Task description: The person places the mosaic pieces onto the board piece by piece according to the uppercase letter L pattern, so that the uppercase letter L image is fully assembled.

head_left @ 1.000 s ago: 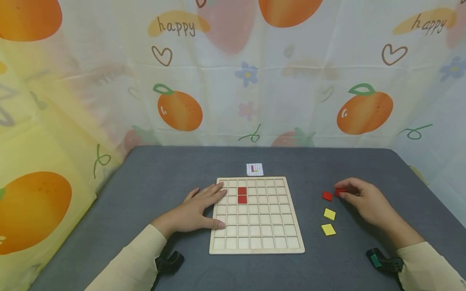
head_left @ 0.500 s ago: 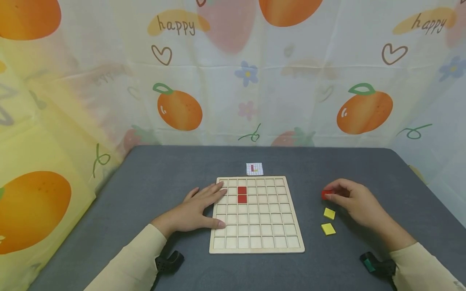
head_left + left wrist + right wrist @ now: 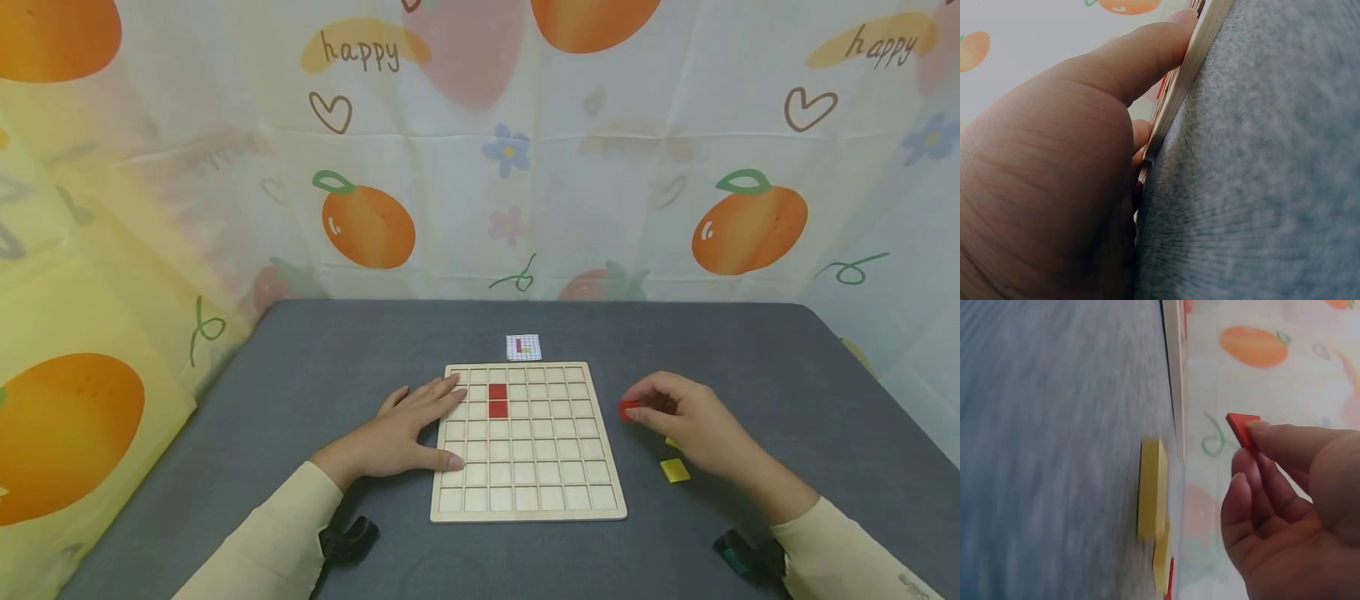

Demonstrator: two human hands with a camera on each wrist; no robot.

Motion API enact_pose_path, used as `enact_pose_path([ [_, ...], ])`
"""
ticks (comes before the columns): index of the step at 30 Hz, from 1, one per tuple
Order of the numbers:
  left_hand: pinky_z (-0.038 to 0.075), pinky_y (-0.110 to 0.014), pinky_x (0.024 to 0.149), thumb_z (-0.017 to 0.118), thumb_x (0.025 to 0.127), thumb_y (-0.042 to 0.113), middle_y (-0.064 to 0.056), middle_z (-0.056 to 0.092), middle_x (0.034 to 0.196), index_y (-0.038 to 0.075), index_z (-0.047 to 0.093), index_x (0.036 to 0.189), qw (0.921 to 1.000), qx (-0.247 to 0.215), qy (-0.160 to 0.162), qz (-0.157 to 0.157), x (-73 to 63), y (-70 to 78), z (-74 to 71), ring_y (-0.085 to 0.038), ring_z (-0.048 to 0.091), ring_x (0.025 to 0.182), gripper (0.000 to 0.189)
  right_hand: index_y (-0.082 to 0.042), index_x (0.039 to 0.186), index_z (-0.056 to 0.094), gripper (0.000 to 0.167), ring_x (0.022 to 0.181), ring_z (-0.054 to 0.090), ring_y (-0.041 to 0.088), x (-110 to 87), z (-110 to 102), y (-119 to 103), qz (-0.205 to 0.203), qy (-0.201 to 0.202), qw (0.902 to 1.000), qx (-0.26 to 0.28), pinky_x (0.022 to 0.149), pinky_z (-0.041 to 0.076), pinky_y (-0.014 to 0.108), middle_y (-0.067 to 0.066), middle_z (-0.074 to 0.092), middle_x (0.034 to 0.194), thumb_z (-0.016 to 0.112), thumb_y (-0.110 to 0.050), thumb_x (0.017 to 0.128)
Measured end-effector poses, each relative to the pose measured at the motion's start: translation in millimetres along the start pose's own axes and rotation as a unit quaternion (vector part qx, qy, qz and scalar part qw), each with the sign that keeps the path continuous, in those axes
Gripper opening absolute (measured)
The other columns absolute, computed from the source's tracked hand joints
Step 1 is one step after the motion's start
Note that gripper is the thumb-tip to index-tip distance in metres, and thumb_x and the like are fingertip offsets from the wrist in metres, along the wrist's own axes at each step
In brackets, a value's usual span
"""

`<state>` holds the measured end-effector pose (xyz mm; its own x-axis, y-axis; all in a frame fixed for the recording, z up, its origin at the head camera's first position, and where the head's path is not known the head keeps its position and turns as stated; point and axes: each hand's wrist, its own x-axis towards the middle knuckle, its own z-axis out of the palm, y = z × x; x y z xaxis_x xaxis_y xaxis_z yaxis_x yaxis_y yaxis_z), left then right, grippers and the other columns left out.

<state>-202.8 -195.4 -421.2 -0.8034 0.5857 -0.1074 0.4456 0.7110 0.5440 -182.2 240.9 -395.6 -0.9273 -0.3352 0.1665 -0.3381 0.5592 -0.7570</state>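
Note:
In the head view my left hand rests with spread fingers across the left edge of a wooden grid board. Its thumb lies on the board's rim in the left wrist view. Two red tiles fill neighbouring cells, one above the other. To the right of the board, my right hand pinches a red square tile between thumb and fingers, held above the table. Beneath that hand lie two yellow tiles, one partly hidden. A red sliver shows beyond them in the right wrist view.
A small printed grid card with coloured marks lies behind the board. The dark grey table ends at a fruit-patterned curtain at the back.
My right hand has lifted a red tile and carried it left, from the right of the loose tiles to nearer the board. My left hand has stayed put.

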Motion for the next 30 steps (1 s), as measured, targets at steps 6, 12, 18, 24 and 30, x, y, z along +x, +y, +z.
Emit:
enact_pose_path([
  [6,-0.006,-0.064,0.124,0.074,0.092,0.074,0.005,0.009,0.181,0.023,0.025,0.176,1.0,-0.001,0.0,0.003,-0.2,-0.9,0.2,-0.023,0.004,0.165,0.11,-0.013,0.112,0.078,0.013,0.091,0.069,0.025,9.7,18,-16,-0.031,-0.02,0.9987,0.035,0.078,0.058,0.032,-0.002,0.072,0.106,0.078,-0.004,0.102],
  [12,-0.006,-0.064,0.124,0.073,0.092,0.075,0.005,0.007,0.182,0.023,0.024,0.176,0.9999,-0.003,-0.002,0.01,1.4,-2.7,0.6,-0.023,0.003,0.166,0.11,-0.011,0.113,0.078,0.013,0.095,0.072,0.026,20.1,33,-31,-0.041,-0.032,0.9972,0.053,0.081,0.059,0.032,-0.002,0.074,0.106,0.077,-0.003,0.103],
  [18,-0.006,-0.064,0.124,0.073,0.092,0.075,0.005,0.006,0.182,0.023,0.024,0.176,0.9999,-0.003,-0.003,0.011,1.9,-2.2,0.2,-0.022,0.002,0.166,0.111,-0.009,0.115,0.078,0.012,0.098,0.072,0.025,29.9,47,-46,-0.044,-0.049,0.9947,0.08,0.084,0.058,0.033,-0.002,0.075,0.108,0.077,-0.006,0.104],
  [24,-0.006,-0.066,0.123,0.074,0.092,0.073,0.003,0.007,0.182,0.021,0.025,0.176,1.0,-0.004,-0.006,0.007,2.3,-1.9,0.1,-0.024,0.002,0.166,0.11,-0.008,0.115,0.078,0.012,0.099,0.071,0.021,41.4,62,-61,-0.047,-0.061,0.9921,0.098,0.086,0.059,0.035,0.0,0.073,0.11,0.074,-0.004,0.105],
  [30,-0.006,-0.065,0.123,0.074,0.093,0.072,0.004,0.007,0.182,0.022,0.025,0.176,1.0,-0.005,-0.008,0.002,0.8,-1.7,-0.6,-0.024,0.002,0.166,0.109,-0.007,0.111,0.079,0.008,0.094,0.072,0.02,54.1,80,-72,-0.068,-0.061,0.9902,0.105,0.086,0.059,0.038,0.0,0.075,0.105,0.077,-0.005,0.103],
])
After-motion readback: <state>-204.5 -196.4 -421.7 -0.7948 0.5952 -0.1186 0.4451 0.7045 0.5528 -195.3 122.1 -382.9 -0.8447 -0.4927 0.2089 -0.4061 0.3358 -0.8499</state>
